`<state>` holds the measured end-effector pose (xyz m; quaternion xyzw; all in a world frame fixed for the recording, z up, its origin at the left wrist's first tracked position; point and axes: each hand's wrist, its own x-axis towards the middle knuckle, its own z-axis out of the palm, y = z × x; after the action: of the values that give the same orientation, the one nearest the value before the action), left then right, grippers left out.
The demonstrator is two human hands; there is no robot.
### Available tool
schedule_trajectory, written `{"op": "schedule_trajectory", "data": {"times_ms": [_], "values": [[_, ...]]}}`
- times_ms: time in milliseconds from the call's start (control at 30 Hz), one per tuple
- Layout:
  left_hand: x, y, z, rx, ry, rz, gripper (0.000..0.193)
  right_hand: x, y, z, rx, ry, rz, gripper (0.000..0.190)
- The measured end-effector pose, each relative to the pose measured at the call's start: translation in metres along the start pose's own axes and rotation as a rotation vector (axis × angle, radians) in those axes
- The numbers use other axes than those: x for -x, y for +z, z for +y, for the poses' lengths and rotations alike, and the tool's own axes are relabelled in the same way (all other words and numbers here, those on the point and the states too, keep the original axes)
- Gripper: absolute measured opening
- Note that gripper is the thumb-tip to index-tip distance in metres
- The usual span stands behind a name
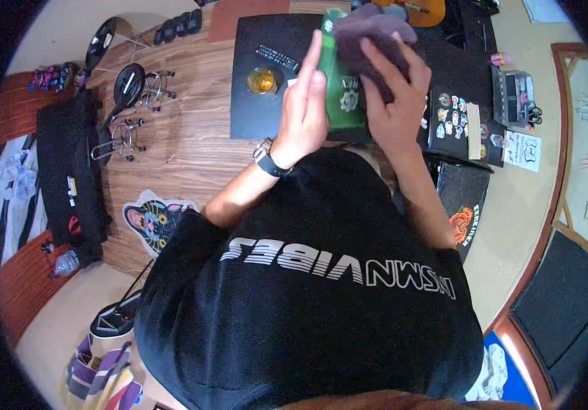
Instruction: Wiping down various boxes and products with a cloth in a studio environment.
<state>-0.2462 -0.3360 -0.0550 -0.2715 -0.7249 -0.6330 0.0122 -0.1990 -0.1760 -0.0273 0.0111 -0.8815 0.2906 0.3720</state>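
Note:
My left hand [303, 114], with a wristwatch [269, 158] on the wrist, steadies the left side of a green box-like object [339, 105]. White print marks its face, and it stands tilted above the black table. Bunched in my right hand [399, 100] is a dark purplish cloth [373, 33], which lies over the upper right part of the green object. The cloth and the fingers on it are slightly blurred. Whatever the cloth covers is hidden.
On the black table [253, 120] are a glass of amber liquid [261, 81] and a remote control [277, 57]. A sticker-covered black case [450, 123] lies right of my right hand. Beyond the cloth is a guitar body [424, 11]. Black stools [130, 84] stand left.

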Motion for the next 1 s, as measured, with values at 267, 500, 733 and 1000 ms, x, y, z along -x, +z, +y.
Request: {"op": "schedule_trajectory", "data": {"times_ms": [267,500,733,1000], "values": [[-0.001,-0.047,0.013,0.22,-0.036,0.125,0.057,0.042,0.003,-0.06,-0.095,-0.004,-0.174,0.058],[0.009,-0.055,0.002,0.554,-0.166,0.064,0.06,0.014,0.001,-0.054,-0.638,0.416,-0.049,0.05],[0.01,-0.04,-0.02,0.576,-0.321,0.038,0.051,0.016,0.016,-0.051,-1.038,0.741,0.09,0.049],[0.023,-0.048,-0.05,0.454,-0.198,-0.054,0.067,0.037,0.021,-0.055,-0.811,0.516,-0.045,0.048]]}}
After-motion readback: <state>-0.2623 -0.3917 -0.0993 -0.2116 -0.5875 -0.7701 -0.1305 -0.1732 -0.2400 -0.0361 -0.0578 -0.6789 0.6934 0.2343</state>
